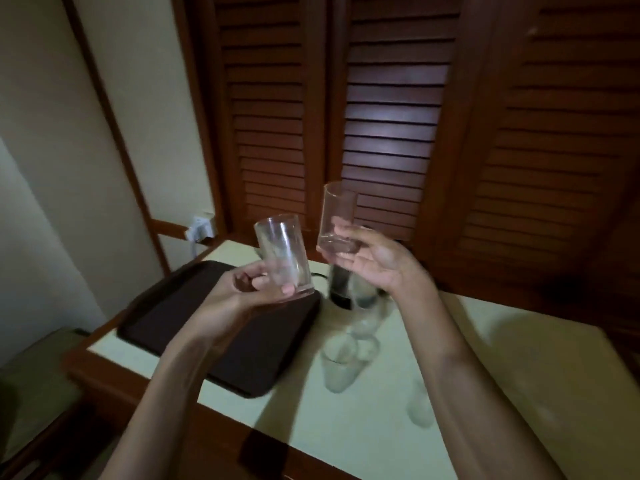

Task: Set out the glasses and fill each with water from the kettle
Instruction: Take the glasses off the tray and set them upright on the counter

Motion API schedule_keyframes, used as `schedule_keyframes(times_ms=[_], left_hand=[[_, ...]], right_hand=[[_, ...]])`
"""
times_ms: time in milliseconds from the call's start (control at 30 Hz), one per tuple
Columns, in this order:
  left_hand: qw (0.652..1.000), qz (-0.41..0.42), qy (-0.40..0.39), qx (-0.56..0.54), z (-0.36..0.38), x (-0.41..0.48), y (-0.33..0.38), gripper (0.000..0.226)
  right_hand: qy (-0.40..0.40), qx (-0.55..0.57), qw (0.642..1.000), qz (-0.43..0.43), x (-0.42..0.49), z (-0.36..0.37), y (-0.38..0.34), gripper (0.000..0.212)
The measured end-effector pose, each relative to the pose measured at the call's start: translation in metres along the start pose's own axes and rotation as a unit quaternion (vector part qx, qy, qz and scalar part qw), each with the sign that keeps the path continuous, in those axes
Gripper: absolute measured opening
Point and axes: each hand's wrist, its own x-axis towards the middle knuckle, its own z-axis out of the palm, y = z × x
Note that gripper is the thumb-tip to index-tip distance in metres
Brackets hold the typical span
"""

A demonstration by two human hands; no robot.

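Your head camera is looking forward and down from above, close to your two raised arms. It is facing the pale table (pixel 485 358) and the brown slatted doors (pixel 391 109) behind it.

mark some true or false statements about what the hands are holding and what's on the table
1. Each hand holds a glass. True: the left hand holds one glass, the right hand another.
2. The held glasses are full of water. False: both look empty.
3. A dark tray lies on the table. True.
4. The tray is stacked with glasses. False: it is bare.
5. More glasses stand on the table right of the tray. True, though blurred.
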Motion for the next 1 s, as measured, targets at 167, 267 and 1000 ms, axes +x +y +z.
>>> schedule_keyframes(times_ms=[167,267,1000], left_hand=[[0.996,0.004,-0.089,0.026,0.143,-0.012,-0.005,0.06],[0.989,0.019,-0.135,0.048,0.228,-0.022,-0.023,0.055],[0.947,-0.038,-0.104,0.303,0.435,-0.039,-0.24,0.06]], right_hand=[[0.175,-0.229,0.955,-0.069,-0.119,-0.111,-0.052,0.053],[0.268,-0.304,0.912,-0.071,-0.188,-0.178,-0.068,0.056],[0.399,-0.478,0.782,0.038,-0.261,-0.397,0.009,0.086]])
